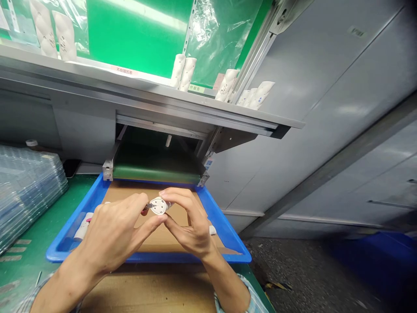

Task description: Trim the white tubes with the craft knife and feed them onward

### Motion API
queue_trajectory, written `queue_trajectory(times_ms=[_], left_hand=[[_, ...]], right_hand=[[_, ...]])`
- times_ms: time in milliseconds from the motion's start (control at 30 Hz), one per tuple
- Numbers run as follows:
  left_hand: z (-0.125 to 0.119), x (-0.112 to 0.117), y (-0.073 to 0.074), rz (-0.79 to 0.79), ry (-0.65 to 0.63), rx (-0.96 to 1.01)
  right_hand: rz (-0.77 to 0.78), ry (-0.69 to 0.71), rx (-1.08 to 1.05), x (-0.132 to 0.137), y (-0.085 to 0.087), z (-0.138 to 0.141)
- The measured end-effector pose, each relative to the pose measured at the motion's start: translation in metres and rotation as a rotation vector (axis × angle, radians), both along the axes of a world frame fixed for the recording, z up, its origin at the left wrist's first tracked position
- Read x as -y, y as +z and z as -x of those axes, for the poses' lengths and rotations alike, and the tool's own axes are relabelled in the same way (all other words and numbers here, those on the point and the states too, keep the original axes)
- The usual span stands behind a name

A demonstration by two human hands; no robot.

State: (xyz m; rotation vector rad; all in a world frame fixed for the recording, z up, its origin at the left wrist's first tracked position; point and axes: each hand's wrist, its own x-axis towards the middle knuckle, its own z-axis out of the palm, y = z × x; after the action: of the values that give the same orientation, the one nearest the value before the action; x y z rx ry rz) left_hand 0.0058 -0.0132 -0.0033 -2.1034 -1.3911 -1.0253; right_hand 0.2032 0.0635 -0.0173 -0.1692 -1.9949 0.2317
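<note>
Above the tray, my right hand (pixel 189 219) grips a white cylindrical part (pixel 159 207) between thumb and fingers. Its round end, marked with several small dark holes, faces me. My left hand (pixel 115 226) is closed around a small pointed metal tool (pixel 150 205), and a bit of red shows beneath its fingers. The tool's tip lies against the edge of the part's round face. My left thumb reaches to the underside of the part, close to my right thumb. Most of the tool is hidden in my hand, so its exact kind is unclear.
A blue tray (pixel 224 217) lined with cardboard sits below a green conveyor belt (pixel 156 169), which carries a small white piece (pixel 168 140). White cylinders (pixel 81 226) lie in the tray; more stand on the metal shelf (pixel 146 89). Clear plastic trays (pixel 29 187) are stacked at left.
</note>
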Motion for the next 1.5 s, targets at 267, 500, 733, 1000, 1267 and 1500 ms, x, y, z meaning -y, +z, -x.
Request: queue_trajectory(times_ms=[267, 500, 733, 1000, 1267, 1500], left_hand=[[-0.001, 0.002, -0.005, 0.037, -0.001, -0.045], [-0.002, 0.001, -0.007, 0.028, -0.012, -0.014], [-0.005, 0.0, -0.01, 0.054, -0.043, 0.014], [-0.011, -0.001, -0.011, 0.03, -0.095, 0.052], [0.0, -0.003, -0.009, 0.074, -0.144, 0.226], [0.001, -0.004, -0.016, -0.049, -0.054, 0.081]], right_hand=[[-0.019, -0.023, -0.076, 0.001, -0.004, 0.004], [-0.068, -0.091, -0.104, 0.002, -0.006, 0.006], [-0.165, -0.19, -0.107, 0.003, -0.006, 0.007], [-0.199, -0.23, -0.151, 0.002, -0.012, 0.011], [0.106, 0.001, -0.1, 0.003, -0.012, 0.013], [0.067, -0.128, -0.019, 0.009, -0.014, 0.012]])
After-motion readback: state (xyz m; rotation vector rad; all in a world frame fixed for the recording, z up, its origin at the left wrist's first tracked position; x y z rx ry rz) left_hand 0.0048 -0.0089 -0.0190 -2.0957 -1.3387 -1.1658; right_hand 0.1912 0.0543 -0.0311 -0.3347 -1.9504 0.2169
